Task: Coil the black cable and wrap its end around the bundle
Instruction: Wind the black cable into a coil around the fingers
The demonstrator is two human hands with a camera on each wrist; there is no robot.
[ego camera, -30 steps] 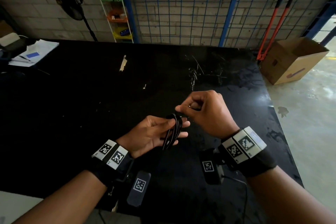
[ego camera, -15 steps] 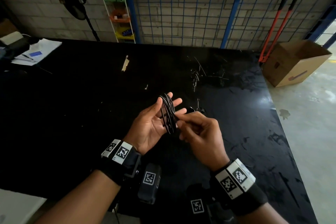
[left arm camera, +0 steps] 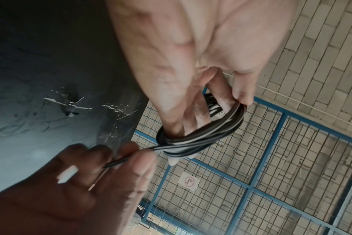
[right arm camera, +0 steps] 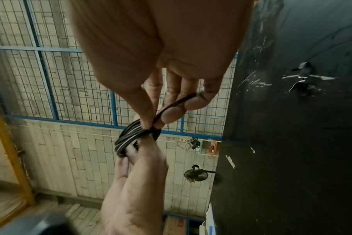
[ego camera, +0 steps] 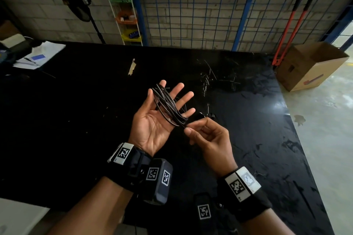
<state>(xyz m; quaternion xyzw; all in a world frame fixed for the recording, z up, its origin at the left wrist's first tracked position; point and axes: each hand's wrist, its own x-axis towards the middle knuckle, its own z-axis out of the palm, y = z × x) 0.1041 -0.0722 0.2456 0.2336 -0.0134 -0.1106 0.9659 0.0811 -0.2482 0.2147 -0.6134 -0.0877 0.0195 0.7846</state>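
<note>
A: Biggest first. Wide glossy black tabletop (ego camera: 76, 120), scratched and scuffed toward the far right. Behind it a pale brick wall with a blue-framed wire mesh panel (ego camera: 191, 5).

B: Floor side?

A: Open brown cardboard box (ego camera: 309, 65) on the concrete floor past the table's right edge, long red-handled bolt cutters (ego camera: 288, 30) leaning on the wall just beside it. Narrow white rack with green, orange and yellow shelves (ego camera: 126, 19) against the wall, a dark fan on a stand (ego camera: 80, 5) left of it. White papers (ego camera: 41, 56) at the far left corner of the table.

B: Hands now.

A: Left hand (ego camera: 152, 122) is held above the table, palm up, fingers spread and mostly straight. Not clenched. The thin black cable with a pale stripe, wound in a coil (ego camera: 168, 107), sits looped around those fingers and lies across the upper palm. In the left wrist view the thumb tip touches the coil's side.

B: Right hand?

A: Right hand (ego camera: 208, 139) is just beside the left, near its little-finger side. Thumb and index pinch the cable's loose end (left arm camera: 131, 156) where it leaves the bundle; the other fingers are curled in. The strand between pinch and coil is short and looks taut.

B: End wrapped round the bundle?

A: Cannot tell. A strand crosses over the coil near the pinch, too blurred to call.

B: Smallest stuff?

A: Torn pale tape scrap (ego camera: 131, 66) on the table's far middle. Marker-tagged black bands on both wrists.
</note>
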